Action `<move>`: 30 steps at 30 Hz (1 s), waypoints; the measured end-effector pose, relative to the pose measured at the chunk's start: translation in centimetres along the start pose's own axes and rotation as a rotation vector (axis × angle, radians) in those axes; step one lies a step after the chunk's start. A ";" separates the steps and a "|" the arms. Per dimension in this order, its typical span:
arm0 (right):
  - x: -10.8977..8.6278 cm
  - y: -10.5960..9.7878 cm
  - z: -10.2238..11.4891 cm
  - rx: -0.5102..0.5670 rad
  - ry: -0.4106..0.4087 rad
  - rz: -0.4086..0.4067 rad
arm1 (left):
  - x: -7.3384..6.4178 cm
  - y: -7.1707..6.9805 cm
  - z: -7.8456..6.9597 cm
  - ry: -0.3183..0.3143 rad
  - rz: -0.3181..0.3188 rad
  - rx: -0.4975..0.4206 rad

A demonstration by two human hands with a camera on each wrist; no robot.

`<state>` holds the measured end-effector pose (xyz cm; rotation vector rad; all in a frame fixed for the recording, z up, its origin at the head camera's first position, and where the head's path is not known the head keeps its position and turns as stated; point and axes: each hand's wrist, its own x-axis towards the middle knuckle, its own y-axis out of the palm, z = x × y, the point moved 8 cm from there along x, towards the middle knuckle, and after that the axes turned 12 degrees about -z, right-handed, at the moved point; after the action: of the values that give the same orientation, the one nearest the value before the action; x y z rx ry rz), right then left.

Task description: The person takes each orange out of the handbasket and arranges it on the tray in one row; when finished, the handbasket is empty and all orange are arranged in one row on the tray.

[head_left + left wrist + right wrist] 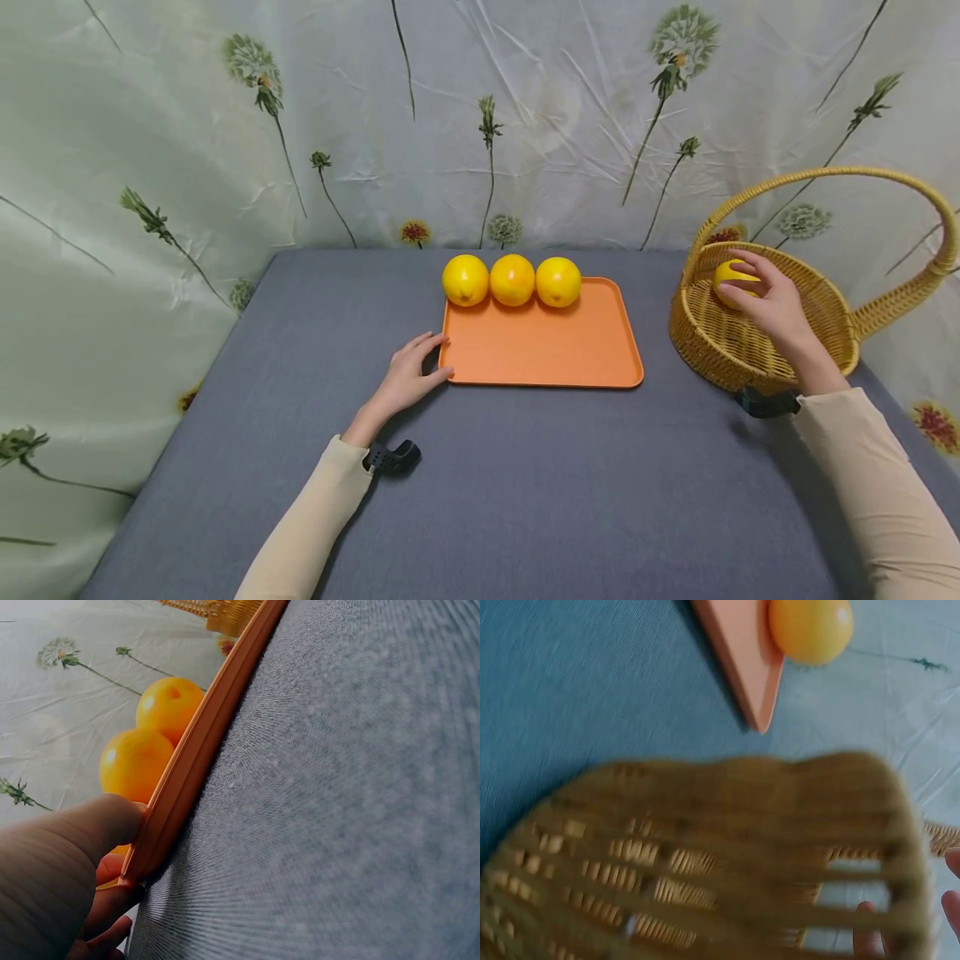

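At the near-left part of the orange-coloured tray (540,350), my left hand (408,375) grips the rim. Its thumb lies on the edge in the left wrist view, with fingers bent around the corner. Three yellow-orange oranges (512,281) sit in a row along the tray's far side. My right hand (776,304) reaches into the wicker basket (697,342), its fingers spread over another orange (727,279) and partly covering it. Through the blurred weave in the right wrist view, some fingertips (868,934) show apart from each other; that orange is hidden there.
The basket's tall arched handle (832,172) rises above my right hand and leans right. A grey-blue cloth (525,483) covers the table. Behind and to the left hangs a pale curtain (375,83) printed with dandelions.
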<state>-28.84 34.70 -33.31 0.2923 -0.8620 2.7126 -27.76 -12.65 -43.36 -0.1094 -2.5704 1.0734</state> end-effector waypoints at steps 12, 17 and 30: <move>1.7 -0.8 -1.4 -0.152 0.048 0.056 | -0.3 -0.2 0.3 -0.010 0.001 0.009; 2.1 -0.7 -1.1 -0.174 0.042 0.081 | -0.4 -0.6 0.3 -0.008 -0.008 0.012; 2.3 -2.3 -1.5 -0.208 0.078 0.172 | -0.3 -0.1 0.1 -0.002 -0.006 0.008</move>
<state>-30.43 37.88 -32.67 0.0709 -1.1845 2.7349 -27.54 -12.83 -43.44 -0.0981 -2.5664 1.0826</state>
